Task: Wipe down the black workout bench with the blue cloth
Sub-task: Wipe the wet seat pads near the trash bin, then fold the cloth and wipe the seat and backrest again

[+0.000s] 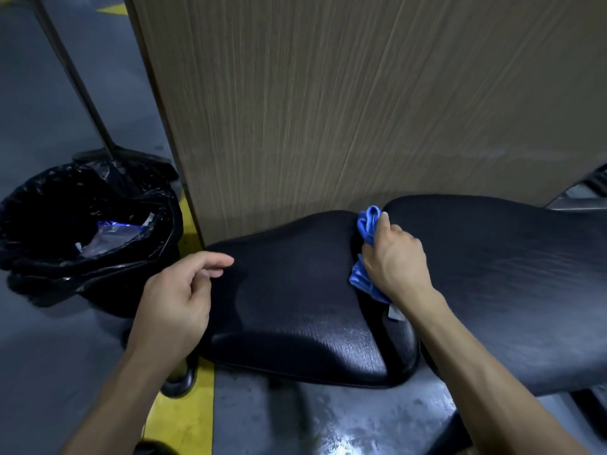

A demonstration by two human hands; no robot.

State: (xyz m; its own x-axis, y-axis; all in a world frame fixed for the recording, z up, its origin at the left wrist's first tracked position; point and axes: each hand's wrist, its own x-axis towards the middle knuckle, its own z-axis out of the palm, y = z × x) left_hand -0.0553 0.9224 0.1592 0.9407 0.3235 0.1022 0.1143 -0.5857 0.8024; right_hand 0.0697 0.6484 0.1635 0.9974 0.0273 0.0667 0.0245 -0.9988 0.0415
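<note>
- Bunching the cloth (pixel 367 224) in the right hand (pixel 395 257), the person pressed it into the seam between the two pads of the bench (pixel 295 290); a crumpled wad probably reached down into that groove better than a flat sheet would.
- The cloth lay at the far end of the seam, near the wall panel (pixel 361 110), with blue folds showing above and below the fingers, which were curled round it in a firm grip.
- The left hand (pixel 179 300) held nothing: its fingers were loosely bent, fingertips at the seat pad's left edge, likely to brace the body. Whether they touched the pad could not be told.
- The seat pad showed a dull patch at its middle and a shine toward the near edge; wet or dry could not be told.
- A bin (pixel 82 231) lined with a black bag stood on the floor (pixel 49 356) just left of the bench, wrappers inside, handy for waste.
- A yellow line (pixel 184 415) ran along the floor under the bench's left end.
</note>
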